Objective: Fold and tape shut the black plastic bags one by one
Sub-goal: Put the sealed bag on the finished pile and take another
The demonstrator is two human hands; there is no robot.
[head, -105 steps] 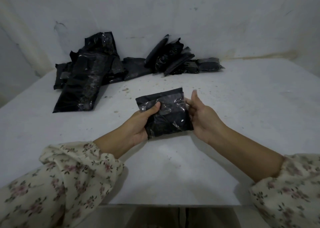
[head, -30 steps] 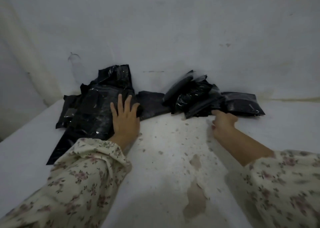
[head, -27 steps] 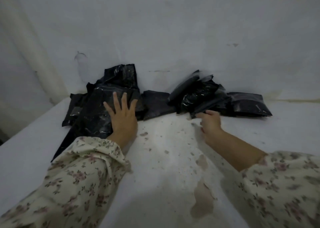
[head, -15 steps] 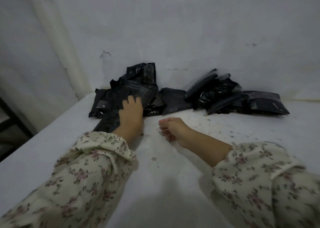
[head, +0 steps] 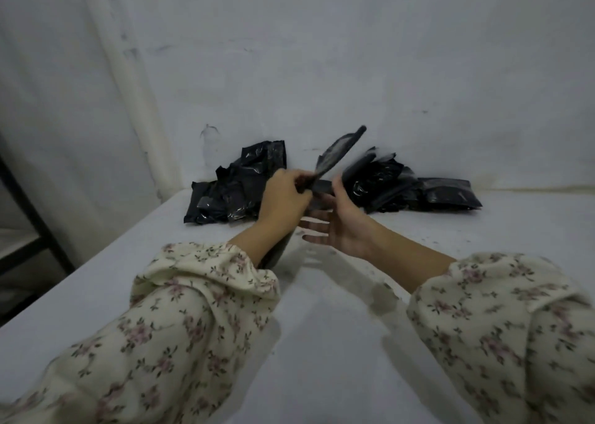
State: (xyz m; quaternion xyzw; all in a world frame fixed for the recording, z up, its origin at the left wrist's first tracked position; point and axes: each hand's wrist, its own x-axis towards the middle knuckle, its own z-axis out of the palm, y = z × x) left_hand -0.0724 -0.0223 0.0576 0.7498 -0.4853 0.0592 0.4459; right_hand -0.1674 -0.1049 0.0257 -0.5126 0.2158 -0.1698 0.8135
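My left hand [head: 283,199] grips a black plastic bag [head: 339,153] and holds it raised above the white table; the bag's upper part is blurred and slants up to the right, and its lower part hangs behind my left forearm. Just right of the bag is my right hand [head: 338,227], its palm turned toward the bag, fingers spread and straight, thumb near the bag's edge. Whether it touches the bag is unclear. Behind my hands, a heap of loose black bags [head: 238,188] lies at the back left against the wall.
A pile of folded black packets [head: 409,188] lies at the back right by the wall. The white table [head: 322,343] has small dark specks on its right side. A white pipe [head: 128,79] runs up the wall at left, with a dark frame [head: 29,217] beyond the table's left edge.
My left hand has lifted a black bag off the left heap and pulled it toward me. My right hand has opened and moved up beside the bag.
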